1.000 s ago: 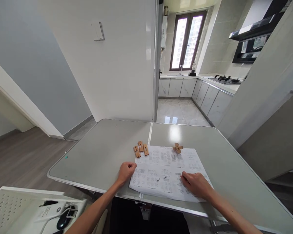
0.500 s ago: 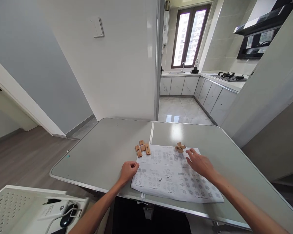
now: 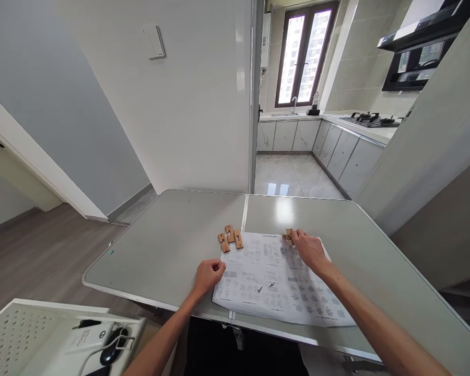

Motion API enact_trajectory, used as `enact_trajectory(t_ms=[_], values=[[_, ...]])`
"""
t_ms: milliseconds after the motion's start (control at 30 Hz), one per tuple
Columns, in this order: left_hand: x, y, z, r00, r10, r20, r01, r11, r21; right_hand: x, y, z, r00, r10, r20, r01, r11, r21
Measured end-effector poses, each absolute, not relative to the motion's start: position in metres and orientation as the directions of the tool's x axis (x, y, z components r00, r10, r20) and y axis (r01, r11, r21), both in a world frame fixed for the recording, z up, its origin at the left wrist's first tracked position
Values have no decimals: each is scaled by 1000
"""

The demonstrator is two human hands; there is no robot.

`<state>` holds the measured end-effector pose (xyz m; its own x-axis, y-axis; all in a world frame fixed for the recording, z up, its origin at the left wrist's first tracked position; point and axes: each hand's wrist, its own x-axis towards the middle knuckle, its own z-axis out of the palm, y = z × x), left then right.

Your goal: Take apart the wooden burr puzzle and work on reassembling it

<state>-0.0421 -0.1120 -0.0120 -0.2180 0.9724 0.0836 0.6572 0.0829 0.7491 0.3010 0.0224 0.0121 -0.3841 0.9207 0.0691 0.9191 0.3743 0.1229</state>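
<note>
A printed sheet of diagrams (image 3: 274,282) lies on the grey folding table (image 3: 172,245). My left hand (image 3: 209,274) is curled into a loose fist and rests on the sheet's left edge. My right hand (image 3: 307,248) reaches to the sheet's far edge, its fingers closing on a small wooden cross-shaped piece (image 3: 288,235), which they partly hide. Three flat notched wooden pieces (image 3: 230,238) lie together at the sheet's far left corner, apart from both hands.
A white perforated cart (image 3: 43,329) with a cable and small devices stands at the lower left. Behind the table are a white wall and an open doorway into a kitchen (image 3: 297,130). The table's seam (image 3: 243,214) runs down its middle.
My right hand has moved from the sheet's near right part up to its far edge and has reached the wooden cross piece. My left hand has stayed on the left edge.
</note>
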Motion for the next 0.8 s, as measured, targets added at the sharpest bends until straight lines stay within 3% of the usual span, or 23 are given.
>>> enact_trajectory(t_ms=[233, 400, 500, 600, 800], values=[[-32, -118, 3, -228, 966, 118, 622, 52, 782, 282, -32, 16, -425, 895, 134, 904, 428, 8], [8, -136, 15, -156, 978, 141, 566, -28, 824, 261, -101, 4, -413, 874, 254, 710, 484, -512], [31, -151, 19, 21, 994, 110, 419, -109, 902, 253, -129, -6, -413, 879, 240, 556, 452, -698], [42, -161, 21, 133, 991, 12, 330, -56, 942, 248, -144, -16, -418, 887, 195, 465, 393, -793], [43, -169, 23, 194, 976, -98, 355, 23, 934, 245, -149, -25, -429, 894, 128, 366, 302, -880]])
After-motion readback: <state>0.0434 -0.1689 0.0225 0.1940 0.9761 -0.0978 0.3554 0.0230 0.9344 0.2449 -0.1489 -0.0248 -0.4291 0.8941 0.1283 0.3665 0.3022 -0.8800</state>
